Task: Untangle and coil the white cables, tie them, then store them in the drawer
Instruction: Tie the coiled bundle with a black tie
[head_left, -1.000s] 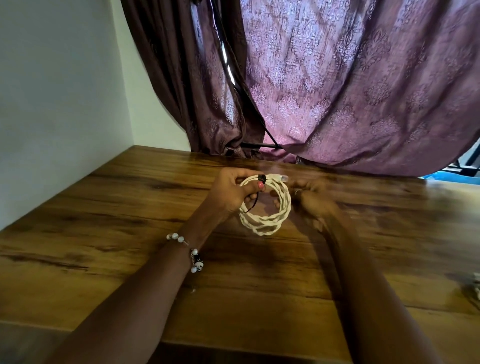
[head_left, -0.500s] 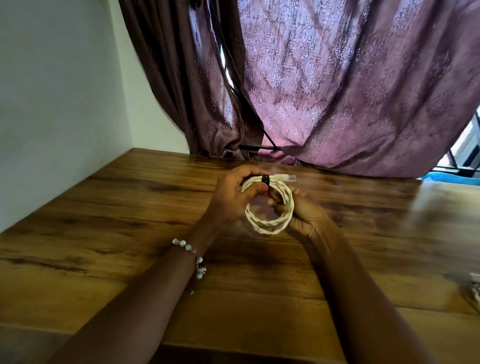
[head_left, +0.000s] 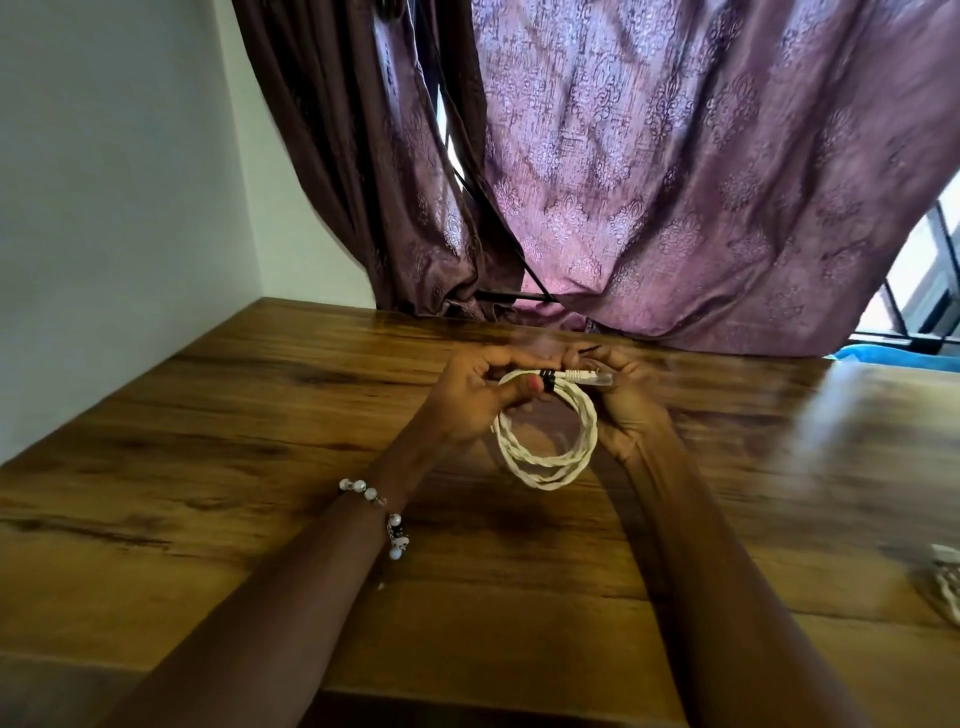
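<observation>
A coiled white cable (head_left: 545, 462) hangs in a loop above the wooden table (head_left: 208, 457). A black tie (head_left: 548, 381) wraps its top, and a clear plug (head_left: 589, 376) sticks out to the right. My left hand (head_left: 478, 395) pinches the coil at the tie, thumb on top. My right hand (head_left: 626, 400) holds the coil's right side near the plug, with a thin black tie end poking up by its fingers. Another white cable (head_left: 948, 582) lies at the table's right edge, mostly cut off.
A purple patterned curtain (head_left: 649, 182) hangs behind the table and touches its far edge. A white wall (head_left: 104, 208) borders the table on the left. A window with bars (head_left: 930, 291) shows at the far right.
The coil has opened into a wider loop and hangs lower. My right hand moved from under the coil up to its right side by the plug. The left hand keeps its grip at the tie.
</observation>
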